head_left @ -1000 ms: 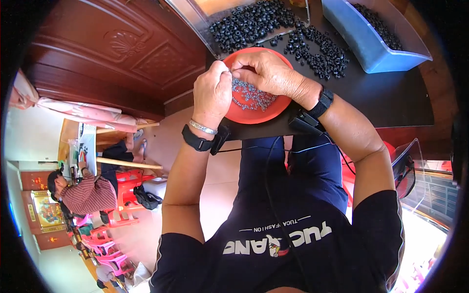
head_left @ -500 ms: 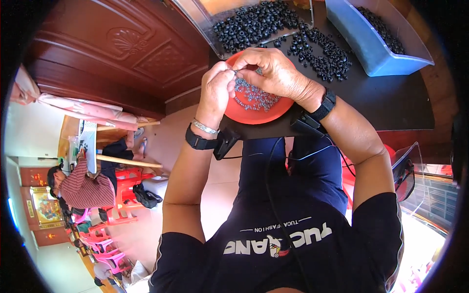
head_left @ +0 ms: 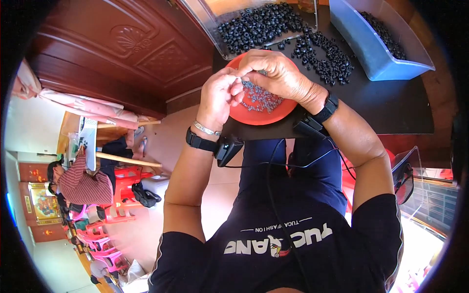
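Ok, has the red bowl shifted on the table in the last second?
No, not visibly: the red bowl keeps about the same gap from the black table's front edge; the whole view drifted slightly.

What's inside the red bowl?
Small grey pieces lie scattered in the bowl. The left hand and right hand cover parts of it; whatever lies beneath them is hidden.

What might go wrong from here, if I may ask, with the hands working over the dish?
The fingertips of the left hand and right hand meet over the red dish; anything pinched there could drop among the small grey pieces.

The dish is close to the near edge of the table, so a knock might spill it.

Loose black pieces lie just beyond the dish; a stray push could mix them in.
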A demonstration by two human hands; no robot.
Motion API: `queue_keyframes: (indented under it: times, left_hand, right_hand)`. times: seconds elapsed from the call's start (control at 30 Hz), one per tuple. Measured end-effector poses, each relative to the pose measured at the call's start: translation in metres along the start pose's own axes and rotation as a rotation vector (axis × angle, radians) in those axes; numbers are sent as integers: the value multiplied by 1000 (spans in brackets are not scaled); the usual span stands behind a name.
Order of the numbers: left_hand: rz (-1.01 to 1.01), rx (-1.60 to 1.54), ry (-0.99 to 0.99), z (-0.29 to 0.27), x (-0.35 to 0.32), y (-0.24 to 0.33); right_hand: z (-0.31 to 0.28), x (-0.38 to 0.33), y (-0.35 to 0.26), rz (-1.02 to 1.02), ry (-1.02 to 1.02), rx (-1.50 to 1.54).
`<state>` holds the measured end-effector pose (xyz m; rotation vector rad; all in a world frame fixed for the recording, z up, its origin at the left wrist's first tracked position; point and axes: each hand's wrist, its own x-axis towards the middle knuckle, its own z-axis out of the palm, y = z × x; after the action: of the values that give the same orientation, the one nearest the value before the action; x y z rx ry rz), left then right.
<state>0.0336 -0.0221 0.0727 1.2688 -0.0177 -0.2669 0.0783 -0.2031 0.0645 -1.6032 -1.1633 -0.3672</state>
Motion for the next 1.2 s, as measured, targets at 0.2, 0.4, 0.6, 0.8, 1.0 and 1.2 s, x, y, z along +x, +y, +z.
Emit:
queue_keyframes:
  times: [0.2, 0.4, 0.6, 0.8, 1.0, 1.2]
  left_hand:
    - [225, 326, 44, 3, 0, 1]
    - [348, 484, 45, 3, 2, -4]
    - [265, 360, 61, 1, 4, -4]
    - [254, 383, 98, -2, 3, 1]
    - [300, 415, 135, -3, 3, 1]
    - [323, 558, 45, 2, 1, -2]
  right_hand:
    - [4, -5, -1, 333, -3, 258]
    - [4, -3, -3, 324, -51, 134]
    - [6, -4, 1, 176, -15, 111]
    - [1, -2, 1, 376, -29, 336]
    - [2, -3, 3, 370, -1, 311]
    - [0, -3, 3, 248, -7, 167]
